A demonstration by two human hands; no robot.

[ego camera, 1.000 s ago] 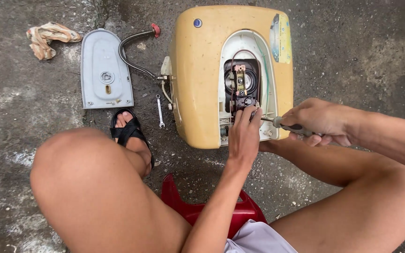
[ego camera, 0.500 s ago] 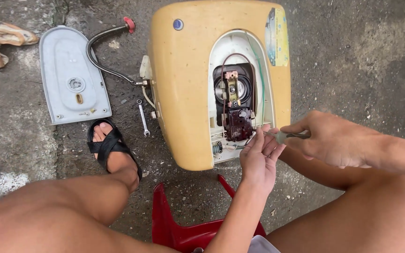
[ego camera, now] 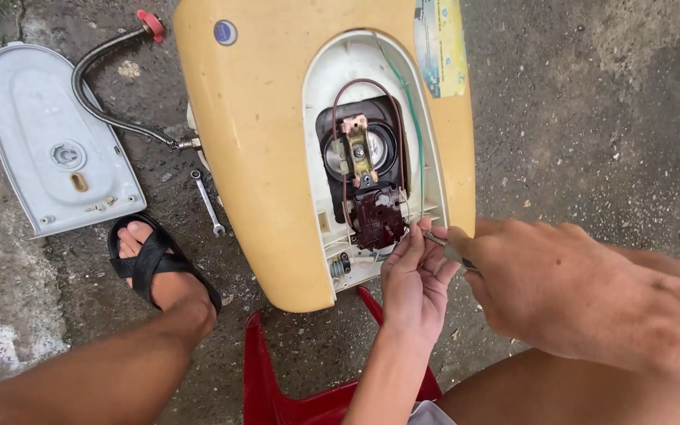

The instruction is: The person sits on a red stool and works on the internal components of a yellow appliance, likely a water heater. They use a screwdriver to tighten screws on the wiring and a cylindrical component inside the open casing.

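Hands (ego camera: pixel 466 275) now lower, below thermostat (ego camera: pixel 375 220).

The ground is rough grey concrete (ego camera: pixel 592 118), stained and pitted, with a paler worn patch (ego camera: pixel 1 330) at eight o'clock and darker damp-looking blotches towards two o'clock. Small grit and specks lie scattered over it. At ten o'clock a pale grey cover panel (ego camera: pixel 49 142) lies flat, and a ribbed metal hose (ego camera: pixel 92 86) with a red end cap curves just beside it. A small spanner (ego camera: pixel 206 203) rests on the concrete near nine o'clock. A red plastic stool (ego camera: pixel 277 393) shows at six o'clock. Daylight is soft and even, with faint shadows.
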